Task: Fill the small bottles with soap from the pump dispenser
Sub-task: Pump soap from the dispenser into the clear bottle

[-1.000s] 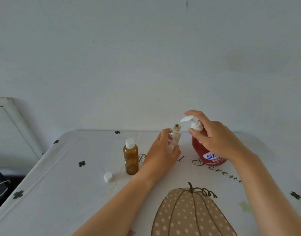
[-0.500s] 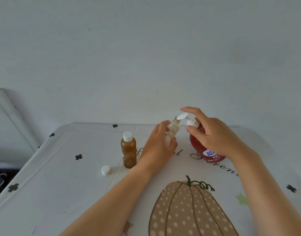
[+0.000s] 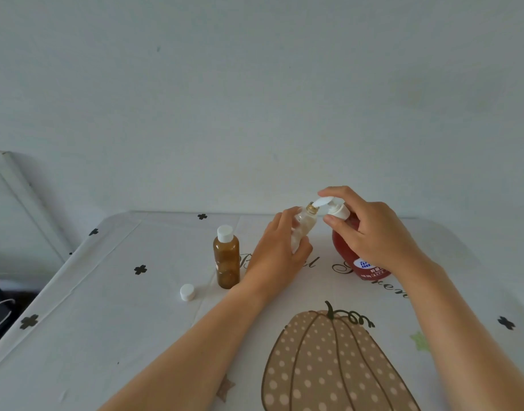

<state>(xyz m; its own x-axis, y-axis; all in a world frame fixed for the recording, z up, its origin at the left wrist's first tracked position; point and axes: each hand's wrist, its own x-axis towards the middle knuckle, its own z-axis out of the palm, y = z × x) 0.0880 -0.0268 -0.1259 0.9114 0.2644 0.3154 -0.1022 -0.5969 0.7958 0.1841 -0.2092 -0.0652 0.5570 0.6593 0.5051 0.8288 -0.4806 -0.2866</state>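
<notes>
My left hand (image 3: 277, 252) grips a small clear bottle (image 3: 304, 226), tilted so its open mouth sits right under the white spout of the pump dispenser (image 3: 345, 247), a red soap bottle standing on the table. My right hand (image 3: 370, 229) curls around the pump head (image 3: 334, 207), forefinger on top of it and thumb at its collar. A capped brown small bottle (image 3: 226, 256) stands upright just left of my left hand. A loose white cap (image 3: 187, 292) lies on the cloth to its left.
The table wears a white cloth (image 3: 112, 315) with black clover marks and a dotted pumpkin print (image 3: 329, 363) near me. A pale wall rises directly behind the table. A white frame (image 3: 23, 200) leans at the far left, beyond the table's left edge.
My left hand has brought the clear bottle's mouth up against the pump spout. My right forefinger stays on the pump head.
</notes>
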